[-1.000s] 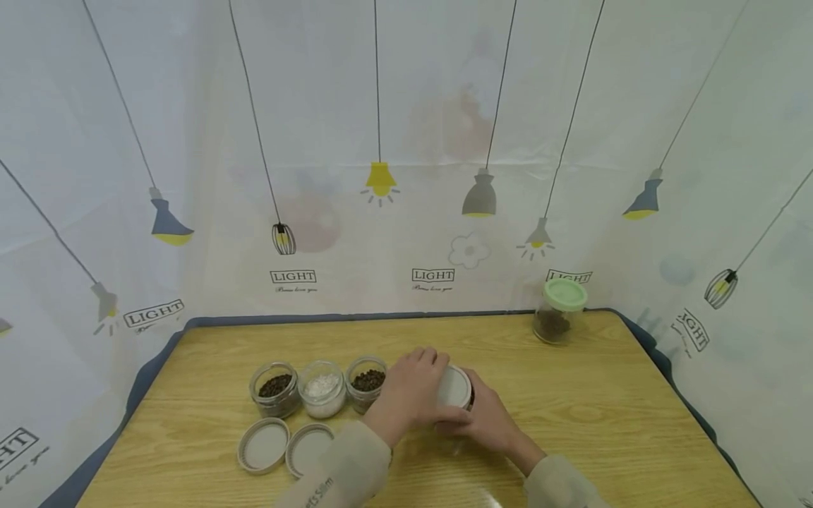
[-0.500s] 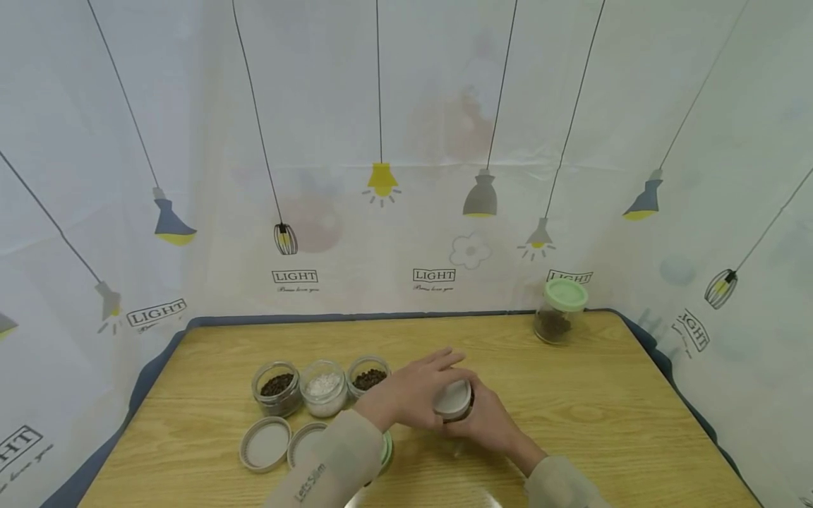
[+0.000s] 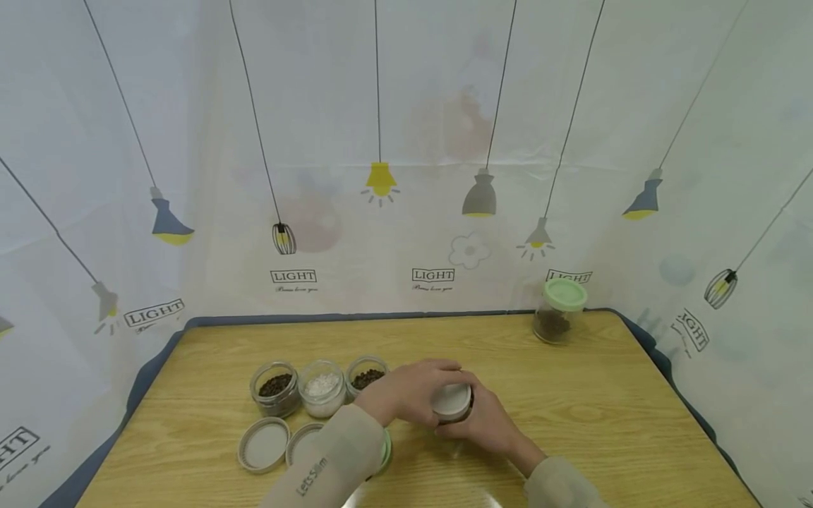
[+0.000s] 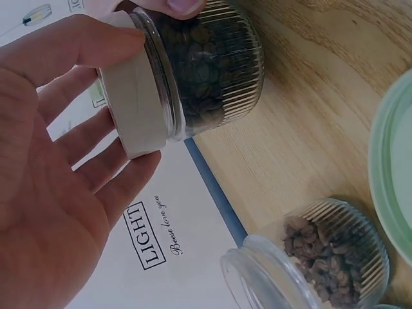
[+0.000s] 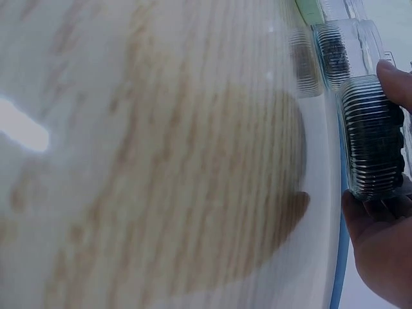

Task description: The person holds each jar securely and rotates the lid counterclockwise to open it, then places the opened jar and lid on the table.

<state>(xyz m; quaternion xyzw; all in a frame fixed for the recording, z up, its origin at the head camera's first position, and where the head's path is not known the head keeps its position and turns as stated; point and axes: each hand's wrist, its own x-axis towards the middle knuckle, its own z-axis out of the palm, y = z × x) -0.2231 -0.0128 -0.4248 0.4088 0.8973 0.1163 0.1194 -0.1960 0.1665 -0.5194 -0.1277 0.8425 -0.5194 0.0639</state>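
Note:
Both hands are on one ribbed glass jar [image 4: 215, 77] of dark brown pieces, right of the row of open jars. My left hand [image 3: 411, 391] grips its whitish lid [image 4: 135, 103] from the side, thumb on one edge and fingers round the other. The lid sits on the jar's mouth. My right hand [image 3: 490, 423] holds the glass body, with the thumb along one side and fingers on the opposite side in the right wrist view. In the head view, the hands hide most of the jar below its lid.
Left of the hands stand open jars: one with dark grains [image 3: 277, 389], one with white grains [image 3: 324, 388], one with brown pieces [image 4: 328, 257]. Two pale lids [image 3: 263, 446] lie before them. A green rim [image 4: 386, 161] shows beside the left sleeve. A green-lidded jar [image 3: 564, 300] stands back right.
My left hand has turned on the lid, its wrist swinging left and its fingers now curling round the far edge. The left sleeve shifted, uncovering the green rim. The right hand keeps its hold.

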